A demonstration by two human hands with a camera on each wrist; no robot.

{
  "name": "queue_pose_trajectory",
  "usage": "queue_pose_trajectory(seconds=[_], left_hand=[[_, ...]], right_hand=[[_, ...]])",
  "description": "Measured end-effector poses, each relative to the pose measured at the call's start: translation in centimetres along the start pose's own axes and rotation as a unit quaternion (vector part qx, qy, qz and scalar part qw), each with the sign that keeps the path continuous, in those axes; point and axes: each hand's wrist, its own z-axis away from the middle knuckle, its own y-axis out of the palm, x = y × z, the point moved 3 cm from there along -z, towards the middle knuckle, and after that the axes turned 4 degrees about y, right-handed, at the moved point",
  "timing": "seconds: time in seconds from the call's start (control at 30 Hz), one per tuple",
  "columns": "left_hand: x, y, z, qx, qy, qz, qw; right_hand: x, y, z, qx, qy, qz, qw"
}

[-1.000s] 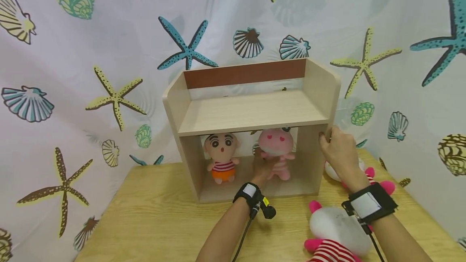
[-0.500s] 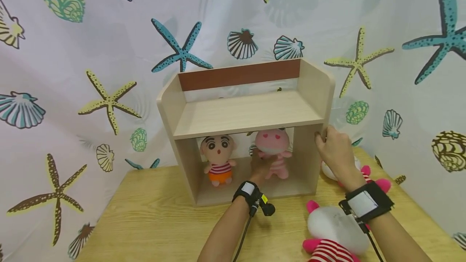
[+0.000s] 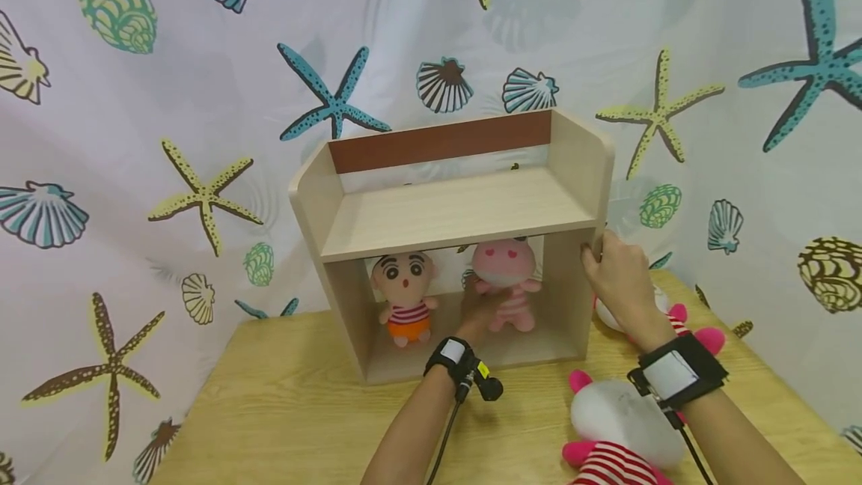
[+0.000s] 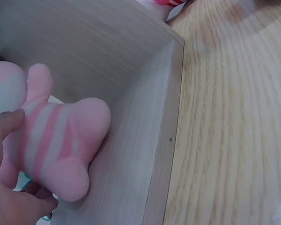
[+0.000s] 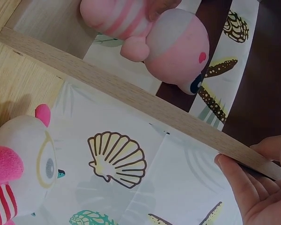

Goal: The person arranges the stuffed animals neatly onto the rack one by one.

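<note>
A: Where does the pink doll (image 3: 503, 264) stand?
B: Upright in the lower compartment of the shelf (image 3: 465, 204), towards its right side, apart from the boy doll (image 3: 405, 287). Its feet appear to meet the bottom board; full contact cannot be confirmed

A: Condition of the hands?
B: The left hand (image 3: 481, 309) is partly closed, gripping the pink doll's body between thumb and fingers. The right hand (image 3: 622, 272) pinches the front edge of the shelf's right side panel, thumb inside, fingers outside

A: Step in hand?
B: Positioning the pink doll, in my judgement, with the right hand seemingly steadying the shelf

A: What does the next move call for?
B: If the grip is to be released, a slow loosening and a straight withdrawal, since a soft body with a large head could topple
</note>
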Motion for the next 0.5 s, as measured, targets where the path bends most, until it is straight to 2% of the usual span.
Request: queue_pose_trajectory(seconds=[0.13, 0.2, 0.23, 0.33, 0.4, 0.43, 0.5], left_hand=[[-0.6, -0.4, 0.3, 0.066, 0.039, 0.022, 0.9968], [-1.4, -0.4, 1.1, 0.073, 0.047, 0.029, 0.9958], [-1.4, -0.6, 1.4, 0.062, 0.059, 0.013, 0.9963], [-3.3, -0.3, 3.2, 0.033, 0.068, -0.009, 0.9971], [-3.6, -0.5, 3.7, 0.010, 0.069, -0.038, 0.9968], [-3.8, -0.6, 3.8, 0.014, 0.075, -0.047, 0.9960], [-4.3, -0.5, 3.9, 0.040, 0.082, -0.026, 0.9955]], right_hand=[[0.2, 0.2, 0.3, 0.000, 0.001, 0.000, 1.000], [0.1, 0.2, 0.4, -0.001, 0.000, 0.000, 1.000], [0.1, 0.2, 0.4, -0.004, 0.000, 0.000, 1.000], [0.1, 0.3, 0.3, -0.004, -0.002, -0.003, 1.000], [0.2, 0.4, 0.2, -0.002, -0.003, -0.006, 1.000], [0.3, 0.4, 0.2, 0.000, -0.004, -0.007, 1.000], [0.4, 0.4, 0.0, 0.002, -0.005, -0.008, 1.000]])
